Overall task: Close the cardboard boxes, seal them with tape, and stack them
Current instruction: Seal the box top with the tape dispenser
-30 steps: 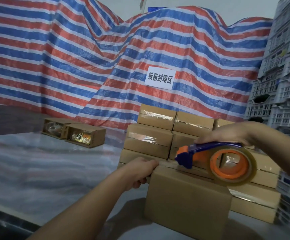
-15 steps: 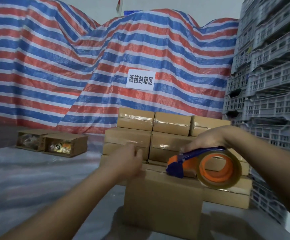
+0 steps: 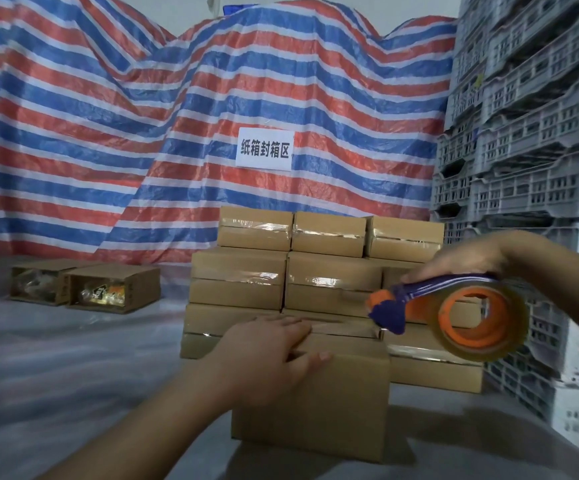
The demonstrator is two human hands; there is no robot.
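— So, from where I sit, what's nearest me?

— My left hand (image 3: 274, 344). It lies flat on the top near edge of the cardboard box (image 3: 315, 403), fingers straight and pressing, thumb spread down over the front face. It holds nothing; it only pins the flaps shut.

— And the seam?

— It runs left to right across the top, so its long axis goes from under my left fingers toward the right hand. I judge the coming pull follows that line.

— Where's the tape?

— Just right of the left hand and a little beyond it. My right hand (image 3: 461, 258) is curled round the handle of the tape dispenser (image 3: 454, 317); its blue nose sits at the box's far right top corner, touching or nearly so, I can't tell which. The roll hangs off past the box's right side.

— Which hand is nearer the seam?

— The left is on it; the right is at its end.

— Farther out?

— Behind both hands, the stack of sealed boxes (image 3: 257, 271); well off beyond the left hand, two open boxes (image 3: 87, 285) on the table.
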